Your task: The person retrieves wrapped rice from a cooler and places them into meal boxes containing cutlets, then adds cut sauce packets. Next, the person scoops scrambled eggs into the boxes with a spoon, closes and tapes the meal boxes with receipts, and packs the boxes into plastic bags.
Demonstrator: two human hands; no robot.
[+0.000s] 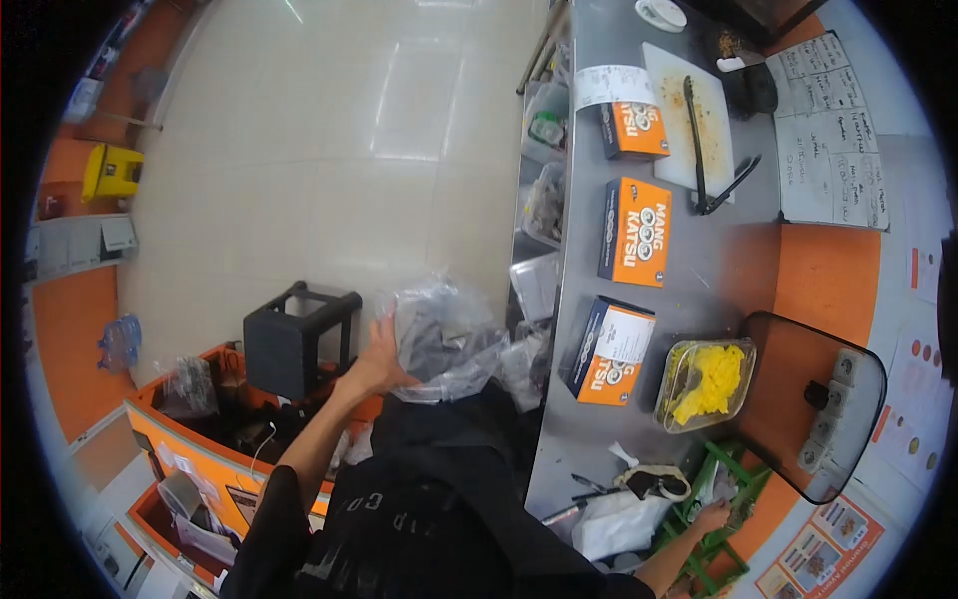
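Observation:
A clear plastic bag (444, 339) hangs in front of my body, puffed out, and my left hand (377, 357) grips its left side with thumb and fingers. Whether anything lies inside the bag I cannot tell. Far to the right, my right hand (711, 517) reaches to a green plastic rack (714, 559) by the wall. Its fingers are bent together among small items there, and what they hold is too small to make out. Beside that hand lie a white bag (619, 524) and a roll of tape (667, 481).
On the steel counter (689, 285) stand orange boxes, including one in the middle (637, 232) and one with a paper slip (611, 351). A tub of yellow food (711, 384), black tongs (696, 150) on a white cutting board (664, 90), and a black stool (299, 339) are around me.

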